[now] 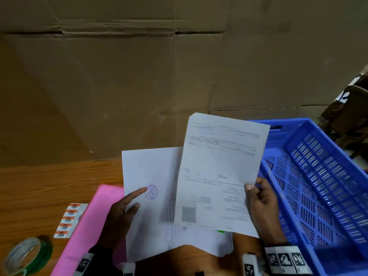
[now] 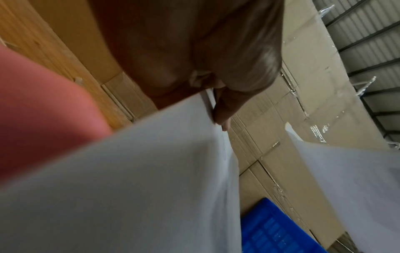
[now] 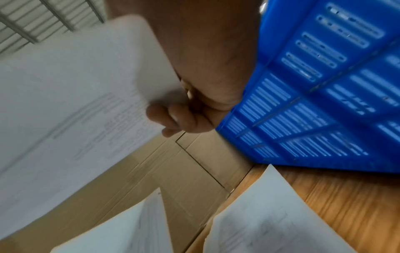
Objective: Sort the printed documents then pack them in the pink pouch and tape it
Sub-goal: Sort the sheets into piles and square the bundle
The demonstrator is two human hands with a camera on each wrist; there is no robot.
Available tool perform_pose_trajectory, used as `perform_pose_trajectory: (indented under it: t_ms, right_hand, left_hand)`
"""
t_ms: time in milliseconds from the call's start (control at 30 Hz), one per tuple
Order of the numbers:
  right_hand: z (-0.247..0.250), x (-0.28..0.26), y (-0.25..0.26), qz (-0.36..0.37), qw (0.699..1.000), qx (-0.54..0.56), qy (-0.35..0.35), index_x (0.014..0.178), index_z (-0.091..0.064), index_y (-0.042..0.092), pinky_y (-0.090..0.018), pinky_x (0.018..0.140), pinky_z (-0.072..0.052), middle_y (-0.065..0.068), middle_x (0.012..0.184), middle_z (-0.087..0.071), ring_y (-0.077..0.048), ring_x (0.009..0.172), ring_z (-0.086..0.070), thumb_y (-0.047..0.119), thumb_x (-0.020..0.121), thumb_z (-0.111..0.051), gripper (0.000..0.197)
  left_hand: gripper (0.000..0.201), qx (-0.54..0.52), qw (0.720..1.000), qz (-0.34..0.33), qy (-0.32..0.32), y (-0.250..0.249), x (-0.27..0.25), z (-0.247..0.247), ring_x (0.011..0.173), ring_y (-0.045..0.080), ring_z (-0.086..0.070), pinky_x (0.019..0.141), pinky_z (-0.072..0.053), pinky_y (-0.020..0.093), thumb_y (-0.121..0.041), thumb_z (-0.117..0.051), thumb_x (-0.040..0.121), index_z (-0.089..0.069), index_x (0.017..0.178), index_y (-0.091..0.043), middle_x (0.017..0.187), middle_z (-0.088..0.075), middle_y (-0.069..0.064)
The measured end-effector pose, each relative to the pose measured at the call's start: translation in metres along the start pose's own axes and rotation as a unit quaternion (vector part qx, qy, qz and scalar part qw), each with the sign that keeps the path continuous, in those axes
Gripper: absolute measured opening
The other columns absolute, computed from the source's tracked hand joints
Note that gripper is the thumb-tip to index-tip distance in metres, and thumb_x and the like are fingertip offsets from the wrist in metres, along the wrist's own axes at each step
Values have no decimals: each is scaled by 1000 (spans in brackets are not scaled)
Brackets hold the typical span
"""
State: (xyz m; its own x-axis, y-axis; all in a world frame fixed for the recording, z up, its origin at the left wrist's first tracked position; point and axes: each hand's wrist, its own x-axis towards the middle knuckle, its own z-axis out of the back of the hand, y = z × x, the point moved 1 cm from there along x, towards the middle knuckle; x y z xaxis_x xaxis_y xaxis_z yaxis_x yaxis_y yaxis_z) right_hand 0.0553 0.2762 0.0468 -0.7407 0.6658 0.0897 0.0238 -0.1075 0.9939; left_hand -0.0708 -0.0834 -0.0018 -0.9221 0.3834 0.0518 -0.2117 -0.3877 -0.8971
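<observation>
Cardboard wall (image 1: pixel 119 76) behind blue crate (image 1: pixel 318 176)

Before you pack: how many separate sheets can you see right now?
3: one stamped sheet in the left hand, one printed sheet in the right hand, one lying beneath. More may be hidden underneath.

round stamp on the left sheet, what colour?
Purple-blue ink, round stamp on the white sheet; clearest in the head view.
</observation>
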Motion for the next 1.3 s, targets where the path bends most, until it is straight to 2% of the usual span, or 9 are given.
perform_pose_trajectory:
  t_ms: [167, 300, 433, 533, 667, 900, 1033, 1133, 1300]
  right_hand:
    - [-27, -11, -6, 1, 998, -5, 68, 100, -63, 25, -26, 69, -54, -3, 85, -73, -14, 78, -67, 8, 101, -56, 19]
    - [-55, -26, -17, -20, 990, -53, 128, 101, -64, 21, -22, 66, -50, 13, 76, -71, -3, 69, -63, 9, 99, -58, 13]
    - [-78, -32, -43, -79, 982, -62, 162, 93, -63, 22, -30, 62, -47, 4, 65, -61, -10, 63, -56, 12, 94, -68, 11]
    - [-72, -25, -69, -95, 979, -157, 92, 97, -63, 31, -33, 67, -54, 10, 88, -68, -19, 83, -66, 27, 80, -84, 28]
    - [-43, -9, -95, -176, 913, -368, 7, 131, -54, 13, -47, 99, -49, -18, 133, -55, -38, 118, -55, 37, 62, -94, 84]
    - [-18, -3, -98, -194, 936, -295, -7, 148, -49, 15, -44, 108, -43, -12, 138, -60, -37, 126, -54, 6, 84, -76, 70]
    - [-12, -5, -105, -142, 924, -356, -12, 132, -61, 4, -40, 90, -51, -14, 113, -69, -33, 102, -62, 14, 87, -76, 49]
    - [-10, -7, -104, -107, 926, -362, -29, 115, -68, 0, -35, 79, -49, -12, 96, -69, -29, 88, -62, 16, 87, -76, 34]
    - [-6, -5, -106, -114, 935, -330, -60, 78, -57, 20, -46, 80, -54, -3, 83, -64, -29, 80, -63, 19, 78, -86, 28]
  left_hand:
    - [42, -36, 999, 2, 17, -26, 6, -10, 124, -3, -53, 100, -32, 4, -43, -40, 96, -57, 133, -35, 132, -57, -29]
    - [54, -106, 993, 42, 23, -32, 4, -12, 120, -3, -57, 101, -42, 17, -71, -46, 88, -60, 125, -33, 124, -65, -23]
    - [19, -90, 993, 76, 0, -38, 0, -15, 91, 7, -71, 77, -56, 22, -16, -69, 90, -66, 106, -26, 96, -75, -18]
    - [21, -59, 995, 72, -45, -31, -5, -1, 91, 3, -69, 79, -57, 31, -27, -66, 92, -65, 105, -44, 98, -71, -26]
    - [46, -54, 995, 60, -65, -31, -9, 19, 98, -1, -65, 73, -54, 22, -44, -60, 79, -47, 121, -56, 106, -59, -45]
    - [94, -108, 989, 19, -101, -20, -6, 31, 120, -1, -56, 73, -58, 22, -49, -72, 70, -21, 149, -46, 138, -43, -39]
    - [104, -140, 983, 17, -119, -19, -7, 24, 114, -3, -60, 72, -58, 22, -50, -71, 67, -11, 151, -49, 134, -43, -46]
    - [65, -26, 996, -1, -85, -9, -4, 23, 126, -6, -48, 102, -44, 33, -52, -60, 80, -39, 142, -50, 138, -46, -36]
    - [28, -16, 998, 1, -56, -9, -3, 18, 116, -5, -57, 95, -37, 3, -29, -56, 87, -72, 109, -36, 117, -67, -27]
